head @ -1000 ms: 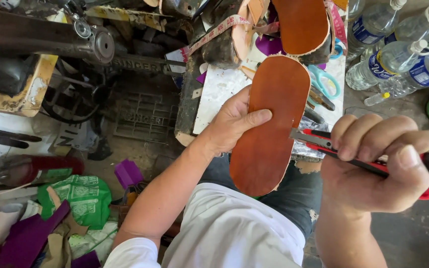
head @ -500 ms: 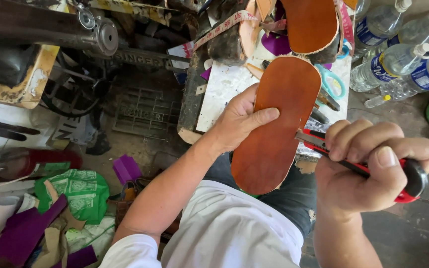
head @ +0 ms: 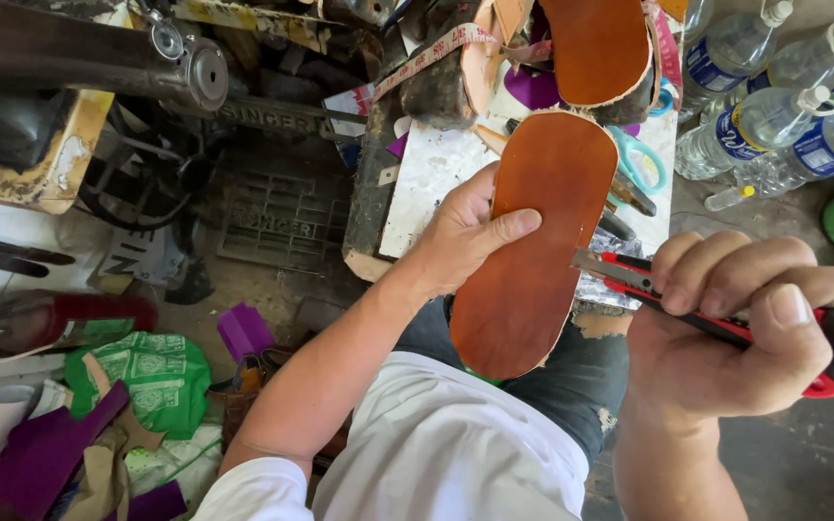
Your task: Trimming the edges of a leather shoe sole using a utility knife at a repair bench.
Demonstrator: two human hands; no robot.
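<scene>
My left hand (head: 463, 234) grips a brown leather sole (head: 538, 241) from its left edge, thumb lying across the face, and holds it upright over my lap. My right hand (head: 740, 328) is closed around a red and black utility knife (head: 726, 314). The knife's blade tip touches the right edge of the sole. A second brown sole (head: 598, 43) lies farther away on a cluttered white work board (head: 431, 174).
Several plastic water bottles (head: 774, 106) stand at the right. Teal-handled scissors (head: 641, 164) and a measuring tape (head: 427, 53) lie on the board. A dark sewing machine (head: 79, 58) sits at the left, with purple scraps (head: 243, 330) and a green bag (head: 147, 371) on the floor.
The sole and my left hand have stayed nearly still. My right hand has drawn the knife slightly along the sole's right edge, and the view has shifted a little.
</scene>
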